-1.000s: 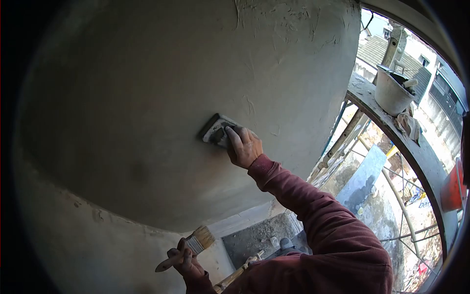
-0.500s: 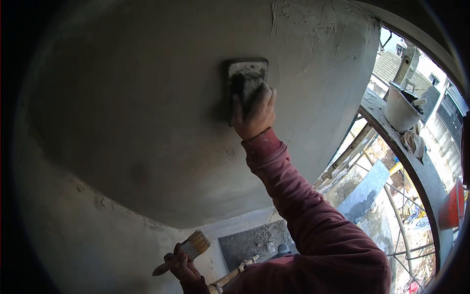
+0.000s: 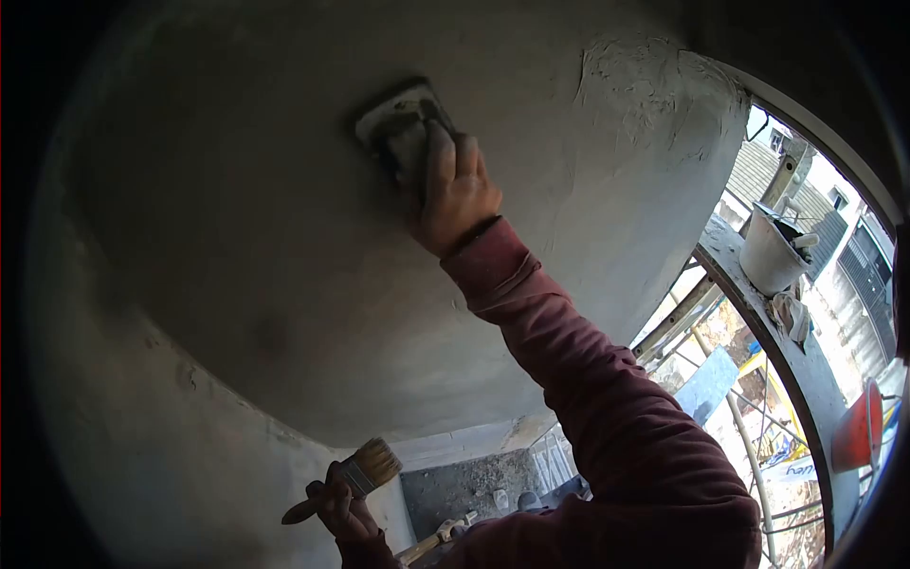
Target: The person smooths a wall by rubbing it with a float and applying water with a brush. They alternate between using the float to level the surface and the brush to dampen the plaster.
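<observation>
Raised overhead, my right hand [image 3: 457, 190] grips the handle of a plastering float [image 3: 403, 123], whose flat face lies against the grey plastered ceiling [image 3: 313, 218]. The float sits tilted, and my fingers wrap its handle. Lower down, my left hand [image 3: 339, 507] is closed round the handle of a wide paintbrush [image 3: 370, 468], bristles pointing up and right. The brush is apart from the wall [image 3: 171, 455] at the left. Rough, ridged plaster [image 3: 649, 81] shows on the ceiling to the right of the float.
A white bucket [image 3: 770, 256] with dark material inside stands on the ledge [image 3: 730, 248] of the opening at right, a rag [image 3: 789, 316] beside it. Farther down is an orange bucket [image 3: 855, 438]. Scaffold poles [image 3: 744, 441] show outside. Below lies a rough grey floor [image 3: 441, 498].
My right hand has moved the float left and slightly up across the ceiling, turning it counterclockwise. My left hand still holds the brush, a little lower in view.
</observation>
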The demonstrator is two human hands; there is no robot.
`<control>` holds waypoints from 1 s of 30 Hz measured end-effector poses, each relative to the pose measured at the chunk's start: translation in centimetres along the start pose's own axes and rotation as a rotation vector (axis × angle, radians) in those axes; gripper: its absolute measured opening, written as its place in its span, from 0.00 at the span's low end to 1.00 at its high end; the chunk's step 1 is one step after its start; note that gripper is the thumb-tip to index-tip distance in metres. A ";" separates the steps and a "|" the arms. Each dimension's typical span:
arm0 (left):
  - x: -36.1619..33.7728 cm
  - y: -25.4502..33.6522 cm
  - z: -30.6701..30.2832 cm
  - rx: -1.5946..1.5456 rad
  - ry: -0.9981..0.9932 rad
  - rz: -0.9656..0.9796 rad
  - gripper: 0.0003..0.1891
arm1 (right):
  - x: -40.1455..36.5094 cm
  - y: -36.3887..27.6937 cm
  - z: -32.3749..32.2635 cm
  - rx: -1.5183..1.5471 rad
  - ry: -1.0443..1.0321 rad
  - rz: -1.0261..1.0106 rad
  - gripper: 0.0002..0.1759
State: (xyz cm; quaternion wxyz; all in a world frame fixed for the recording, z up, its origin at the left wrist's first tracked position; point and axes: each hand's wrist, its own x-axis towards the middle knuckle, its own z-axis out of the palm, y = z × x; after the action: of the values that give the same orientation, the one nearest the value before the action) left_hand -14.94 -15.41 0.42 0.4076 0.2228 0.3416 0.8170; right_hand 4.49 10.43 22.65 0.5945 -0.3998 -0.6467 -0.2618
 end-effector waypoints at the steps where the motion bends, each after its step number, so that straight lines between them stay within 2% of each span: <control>1: 0.4 0.1 0.2 -0.001 -0.002 0.005 0.18 | -1.4 -1.0 0.4 0.036 -0.126 -0.126 0.28; 3: 0.8 0.2 0.4 -0.029 -0.104 0.058 0.19 | -8.0 4.4 -0.4 0.010 -0.249 -0.421 0.28; 5: 0.4 1.7 -0.3 -0.047 -0.088 0.062 0.19 | -7.0 7.8 -3.6 -0.060 -0.160 -0.173 0.29; 7: 0.4 1.9 -1.6 -0.039 0.042 0.048 0.20 | -2.1 8.6 -4.3 -0.062 0.081 0.106 0.29; 10: 0.8 1.1 -1.9 -0.057 -0.014 0.058 0.19 | 1.3 3.9 -2.5 -0.076 0.100 0.025 0.30; 11: 1.0 0.7 -2.0 -0.053 -0.018 0.051 0.19 | 0.0 2.8 -2.1 -0.064 0.039 -0.023 0.31; 13: 1.4 -0.1 -2.2 -0.035 -0.099 0.055 0.19 | -4.7 4.2 -2.0 -0.026 -0.240 -0.128 0.32; 16: 1.4 0.6 -2.4 -0.034 -0.069 0.069 0.18 | -4.0 8.8 -4.5 -0.049 -0.136 -0.189 0.32; 18: 0.8 1.6 -2.3 -0.007 -0.023 0.038 0.19 | 1.2 8.5 -5.1 -0.049 0.013 -0.022 0.29; 19: 0.6 1.4 -2.5 -0.003 -0.013 0.028 0.19 | 2.9 7.7 -4.9 -0.050 -0.002 -0.019 0.29; 21: 0.9 0.9 -2.9 -0.011 -0.013 0.038 0.19 | 4.9 5.8 -3.8 -0.057 0.101 0.048 0.31; 22: 1.0 0.4 -2.6 -0.022 0.010 0.039 0.18 | 3.8 5.9 -3.5 -0.081 0.091 -0.027 0.31; 25: 0.8 -0.2 -2.0 -0.054 -0.042 0.024 0.18 | -3.1 6.5 -3.7 -0.033 -0.167 -0.167 0.31; 28: 0.4 0.7 -2.2 -0.048 -0.063 0.027 0.17 | 1.3 8.3 -5.8 -0.077 -0.049 -0.148 0.31; 30: 0.2 0.6 -3.4 0.016 -0.061 0.030 0.17 | 8.9 8.2 -5.8 -0.168 0.123 -0.062 0.31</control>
State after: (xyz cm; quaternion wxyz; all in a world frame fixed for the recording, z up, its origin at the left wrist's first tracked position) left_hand -17.53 -16.82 -1.44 0.4038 0.2559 0.3321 0.8131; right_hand 14.78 11.95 31.13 0.5890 -0.4111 -0.5968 -0.3577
